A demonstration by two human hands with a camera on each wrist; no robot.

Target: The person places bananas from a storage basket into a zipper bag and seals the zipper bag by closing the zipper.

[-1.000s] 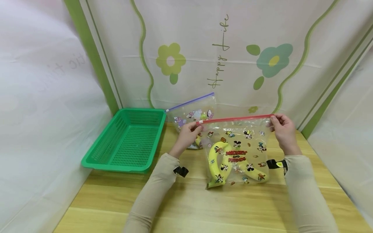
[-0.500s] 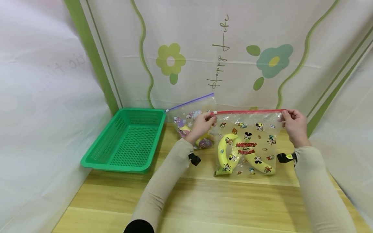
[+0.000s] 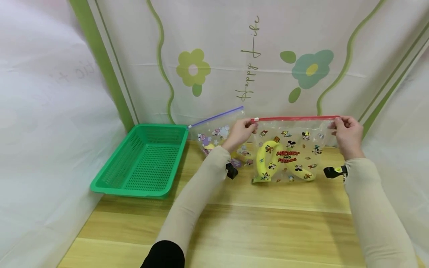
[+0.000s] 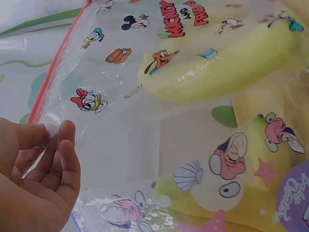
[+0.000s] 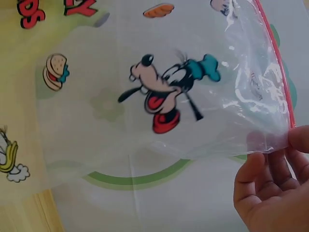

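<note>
- The left hand (image 3: 239, 132) pinches the left top corner of the red-zip bag (image 3: 291, 149), right of centre in the head view; the left wrist view shows thumb and fingers (image 4: 60, 145) nipping the film just under the seal.
- The right hand (image 3: 348, 134) pinches the right top corner the same way.
- The bag hangs taut between both hands, its bottom on or just above the table (image 3: 234, 223); which, the views do not settle.
- A banana (image 3: 264, 162) sags inside, toward the lower left.
- Risk: the grips are thin pinches on slick film, so the banana's weight could pull a corner free.
- Risk: the purple-zip bag (image 3: 219, 134) stands just behind the left hand; a swing could knock it over toward the basket (image 3: 147, 160).
</note>
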